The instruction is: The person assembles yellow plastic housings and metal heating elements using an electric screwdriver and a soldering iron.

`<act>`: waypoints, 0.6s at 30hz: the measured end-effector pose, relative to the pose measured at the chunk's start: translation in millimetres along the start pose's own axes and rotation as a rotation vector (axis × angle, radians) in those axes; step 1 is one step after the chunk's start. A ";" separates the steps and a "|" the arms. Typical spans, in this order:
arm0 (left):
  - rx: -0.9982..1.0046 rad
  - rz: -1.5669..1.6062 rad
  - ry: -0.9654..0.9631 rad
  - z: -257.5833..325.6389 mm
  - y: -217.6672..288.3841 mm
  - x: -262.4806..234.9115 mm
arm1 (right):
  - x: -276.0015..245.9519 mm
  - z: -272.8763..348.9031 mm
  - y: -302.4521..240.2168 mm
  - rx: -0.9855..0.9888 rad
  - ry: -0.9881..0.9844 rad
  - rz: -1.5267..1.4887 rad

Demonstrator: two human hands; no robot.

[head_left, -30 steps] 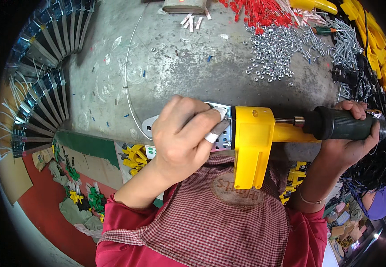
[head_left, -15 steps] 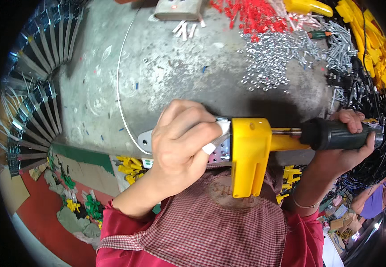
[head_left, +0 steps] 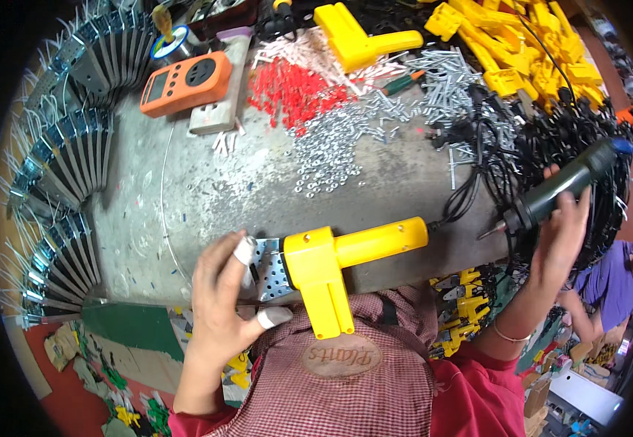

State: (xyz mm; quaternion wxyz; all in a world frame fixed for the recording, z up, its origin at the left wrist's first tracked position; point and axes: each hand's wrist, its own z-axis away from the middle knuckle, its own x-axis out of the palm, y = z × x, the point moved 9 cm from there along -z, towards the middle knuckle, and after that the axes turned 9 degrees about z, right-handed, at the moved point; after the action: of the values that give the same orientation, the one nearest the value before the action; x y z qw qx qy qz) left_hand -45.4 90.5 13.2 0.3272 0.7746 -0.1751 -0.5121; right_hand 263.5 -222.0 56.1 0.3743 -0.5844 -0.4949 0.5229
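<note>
A yellow plastic housing (head_left: 313, 264) with a side handle lies at the table's front edge, its lower leg reaching over my apron. From its left side sticks out a perforated metal plate (head_left: 272, 271). My left hand (head_left: 218, 302) is beside that plate, thumb and forefinger spread apart, white wraps on both tips. Whether a finger still touches the plate, I cannot tell. To the right, my right hand (head_left: 560, 244) is closed round a dark green power screwdriver (head_left: 565, 188). Its bit points down-left, apart from the housing.
Piles of nuts (head_left: 323, 156), screws (head_left: 447, 76) and red sleeves (head_left: 287, 91) cover the far table. An orange multimeter (head_left: 185, 84) sits back left. Metal strips (head_left: 61, 171) stand in rows at left. Black cables (head_left: 498, 138) and yellow housings (head_left: 528, 44) crowd the right. Another person sits at far right.
The screwdriver has come away from the housing, rightward and up. My left hand has loosened from the plate and spread its fingers. The view has shifted, showing more of the far table.
</note>
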 end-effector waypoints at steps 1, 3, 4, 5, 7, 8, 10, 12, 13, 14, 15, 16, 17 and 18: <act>0.021 -0.101 -0.039 0.0 7.0 6.6 | -18.0 3.4 10.7 -0.166 0.077 0.287; 0.042 -0.241 -0.024 1.6 6.3 15.5 | -26.3 23.6 10.2 -0.362 0.198 0.724; 0.058 -0.241 -0.014 -2.0 4.8 17.9 | -19.4 35.0 4.6 -0.391 0.252 0.878; 0.076 -0.218 -0.012 -5.6 3.6 20.9 | -11.8 38.1 -11.8 -0.374 0.286 0.799; 0.109 -0.192 0.029 2.5 4.3 13.0 | 25.0 24.7 -43.8 -0.389 0.209 0.632; 0.114 -0.201 0.028 3.9 1.5 12.9 | 47.0 3.9 -44.7 -0.303 0.108 0.575; 0.146 -0.184 0.077 7.0 -1.3 10.3 | 101.1 -50.7 -38.1 -0.288 -0.074 1.026; 0.223 -0.168 0.150 2.5 8.9 7.6 | 129.0 -88.1 -11.9 -0.251 -0.180 1.393; 0.259 -0.184 0.168 2.9 18.1 4.5 | 127.8 -100.2 1.8 -0.214 -0.171 1.417; 0.264 -0.213 0.197 10.2 23.9 -1.4 | 140.3 -105.0 3.1 -0.200 -0.189 1.437; 0.247 -0.221 0.217 18.0 25.6 -7.3 | 142.0 -99.0 0.8 -0.226 -0.185 1.398; 0.233 -0.227 0.196 21.8 31.6 -16.4 | 141.5 -92.2 -11.1 -0.290 -0.114 1.337; 0.207 -0.232 0.174 27.4 32.5 -24.7 | 132.6 -84.6 -22.4 -0.286 -0.054 1.208; 0.187 -0.235 0.150 31.2 34.4 -30.5 | 116.6 -87.3 -25.8 -0.345 0.035 0.969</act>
State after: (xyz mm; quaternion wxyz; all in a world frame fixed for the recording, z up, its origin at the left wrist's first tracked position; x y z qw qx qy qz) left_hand -84.2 73.8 49.4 0.2040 0.8529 -0.1053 -0.4689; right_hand 340.0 -96.0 67.8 -0.0046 -0.8085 -0.2402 0.5373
